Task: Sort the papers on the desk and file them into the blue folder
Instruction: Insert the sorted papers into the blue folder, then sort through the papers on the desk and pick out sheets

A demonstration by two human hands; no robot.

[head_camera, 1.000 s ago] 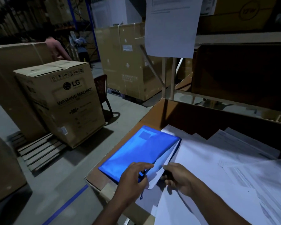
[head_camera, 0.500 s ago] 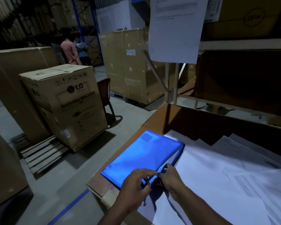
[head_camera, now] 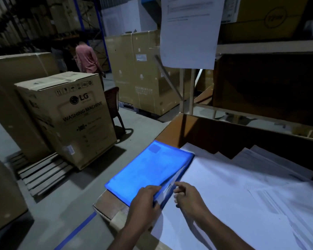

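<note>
While the left hand (head_camera: 143, 199) pinches the flat blue plastic folder's (head_camera: 148, 172) near corner at the brown counter's (head_camera: 114, 206) nine-o'clock edge, the right hand (head_camera: 188, 197), fingers loosely curled and empty, rests at three o'clock on scattered white paper sheets (head_camera: 224, 195).

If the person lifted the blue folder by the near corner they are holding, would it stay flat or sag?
The glossy blue plastic folder would probably sag: it looks thin and its open edge already bows where the left hand grips it. Its sheen suggests a slippery surface, so it may slide on the brown desk. The sheets inside should add some weight, though how many cannot be told.
</note>
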